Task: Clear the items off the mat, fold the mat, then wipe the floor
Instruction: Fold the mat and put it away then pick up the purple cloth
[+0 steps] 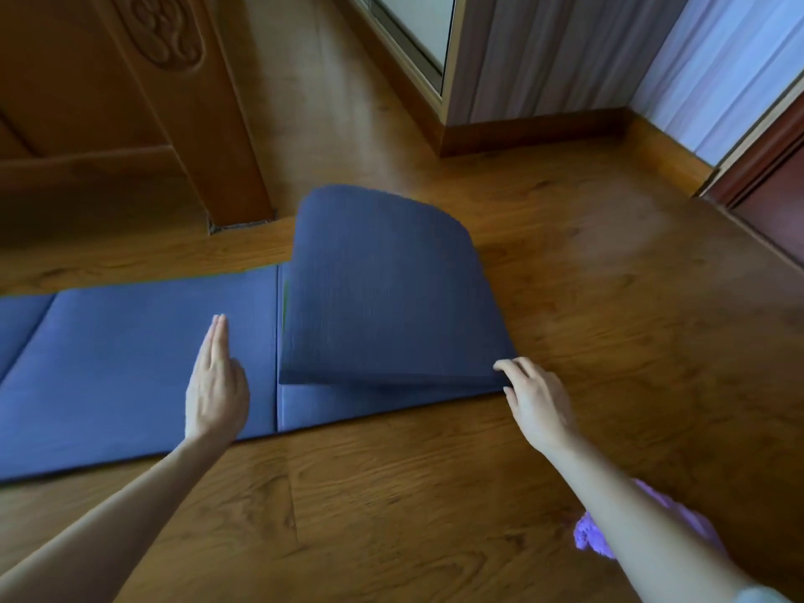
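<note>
A blue folding mat lies flat across the wooden floor, creased into panels. Its rightmost panel is lifted and curls over toward the left, its textured underside showing. My right hand grips the near corner of that raised panel, fingers curled round its edge. My left hand rests flat on the neighbouring panel, fingers straight and together. Nothing lies on the mat's visible surface.
A purple cloth lies on the floor at the lower right, partly behind my right forearm. A carved wooden furniture piece stands at the back left. Curtains and a skirting board line the far right corner.
</note>
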`<state>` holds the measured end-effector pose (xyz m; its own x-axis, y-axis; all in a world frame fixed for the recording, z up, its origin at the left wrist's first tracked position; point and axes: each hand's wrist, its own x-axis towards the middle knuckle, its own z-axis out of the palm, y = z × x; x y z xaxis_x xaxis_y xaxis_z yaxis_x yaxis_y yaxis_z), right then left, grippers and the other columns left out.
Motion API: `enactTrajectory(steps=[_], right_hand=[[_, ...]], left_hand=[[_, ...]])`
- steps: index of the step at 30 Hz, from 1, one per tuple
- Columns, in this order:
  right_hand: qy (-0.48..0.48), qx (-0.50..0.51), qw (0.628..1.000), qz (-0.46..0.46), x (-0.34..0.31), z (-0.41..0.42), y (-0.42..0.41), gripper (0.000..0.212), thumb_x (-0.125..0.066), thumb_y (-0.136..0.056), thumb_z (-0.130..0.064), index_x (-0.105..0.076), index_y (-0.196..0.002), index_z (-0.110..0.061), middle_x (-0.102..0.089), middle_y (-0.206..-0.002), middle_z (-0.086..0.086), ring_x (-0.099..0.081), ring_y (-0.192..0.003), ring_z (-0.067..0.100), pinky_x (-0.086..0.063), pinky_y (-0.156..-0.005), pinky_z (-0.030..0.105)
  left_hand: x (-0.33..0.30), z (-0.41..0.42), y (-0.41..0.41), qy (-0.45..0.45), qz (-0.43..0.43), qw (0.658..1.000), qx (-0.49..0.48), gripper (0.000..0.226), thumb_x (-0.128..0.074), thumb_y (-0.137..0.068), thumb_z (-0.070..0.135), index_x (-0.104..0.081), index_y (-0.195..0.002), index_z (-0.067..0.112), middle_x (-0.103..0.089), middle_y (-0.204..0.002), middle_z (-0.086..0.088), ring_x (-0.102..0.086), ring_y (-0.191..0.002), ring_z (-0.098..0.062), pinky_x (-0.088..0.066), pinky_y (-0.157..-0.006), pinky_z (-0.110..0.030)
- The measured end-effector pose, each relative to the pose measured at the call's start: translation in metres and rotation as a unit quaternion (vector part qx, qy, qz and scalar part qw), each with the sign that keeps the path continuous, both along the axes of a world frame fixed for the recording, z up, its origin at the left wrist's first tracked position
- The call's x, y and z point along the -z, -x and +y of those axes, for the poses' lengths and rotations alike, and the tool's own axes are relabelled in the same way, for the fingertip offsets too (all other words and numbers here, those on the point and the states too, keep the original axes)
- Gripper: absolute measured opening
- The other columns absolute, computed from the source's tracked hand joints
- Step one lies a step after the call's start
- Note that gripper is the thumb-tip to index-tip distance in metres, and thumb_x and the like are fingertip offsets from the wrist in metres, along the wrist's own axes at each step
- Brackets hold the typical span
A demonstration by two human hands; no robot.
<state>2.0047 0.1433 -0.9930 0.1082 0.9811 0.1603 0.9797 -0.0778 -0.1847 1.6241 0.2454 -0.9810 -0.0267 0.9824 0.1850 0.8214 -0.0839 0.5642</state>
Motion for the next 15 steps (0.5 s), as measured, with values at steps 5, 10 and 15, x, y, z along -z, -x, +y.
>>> enactTrajectory(steps=[5,10,15], right_hand=[[0.023,-0.001,0.999,-0.023,0.003,-0.001,0.005,0.046,-0.080,-0.062,0.003,-0.068,-0.103,-0.012,-0.066,-0.096,0.007,-0.065,-0.078,0.024,-0.053,-0.064,0.033],[0.034,0.001,0.999,-0.023,0.000,0.002,0.006,0.042,-0.079,-0.065,0.002,-0.067,-0.104,-0.011,-0.065,-0.100,0.008,-0.064,-0.084,0.024,-0.053,-0.069,0.035],[0.028,-0.012,0.999,-0.010,0.000,0.003,0.011,0.042,-0.078,-0.067,0.000,-0.066,-0.106,-0.008,-0.065,-0.102,0.009,-0.064,-0.088,0.026,-0.053,-0.073,0.036]], left_hand=[[0.003,-0.013,0.033,0.026,0.057,0.998,0.030,0.054,-0.040,-0.091,-0.006,-0.030,-0.143,-0.001,-0.029,-0.151,-0.016,-0.027,-0.139,-0.029,-0.029,-0.110,-0.043],[-0.002,-0.009,0.004,0.014,0.101,0.986,0.129,0.051,-0.035,-0.091,0.015,-0.038,-0.141,0.004,-0.040,-0.144,-0.017,-0.038,-0.133,-0.035,-0.032,-0.107,-0.043],[-0.023,-0.018,-0.042,0.142,-0.151,0.977,-0.052,0.035,-0.035,-0.100,0.027,-0.050,-0.129,0.014,-0.061,-0.114,-0.012,-0.054,-0.094,-0.024,-0.039,-0.079,-0.033]])
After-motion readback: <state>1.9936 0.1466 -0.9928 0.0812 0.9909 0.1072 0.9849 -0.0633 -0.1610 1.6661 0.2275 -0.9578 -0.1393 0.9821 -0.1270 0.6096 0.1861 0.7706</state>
